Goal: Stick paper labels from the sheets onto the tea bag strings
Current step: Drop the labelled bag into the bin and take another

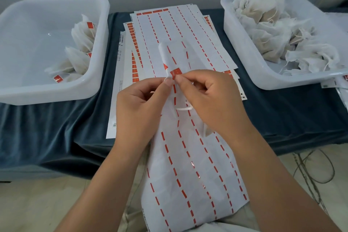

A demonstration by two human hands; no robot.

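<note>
A long used label sheet [190,165] with red dashes hangs from the table edge over my lap. My left hand [140,100] and my right hand [209,96] meet above it, both pinching a small red paper label [176,72] at their fingertips. A white tea bag string [183,108] loops under my right palm. Part of a tea bag [208,132] shows below my right wrist. More label sheets [169,30] lie stacked on the dark cloth behind my hands.
A white tub [56,88] at the left holds several labelled tea bags [82,43]. Another white tub [263,77] at the right is heaped with unlabelled tea bags [273,30]. Cables [312,167] lie on the floor at the right. Dark cloth [47,128] covers the table.
</note>
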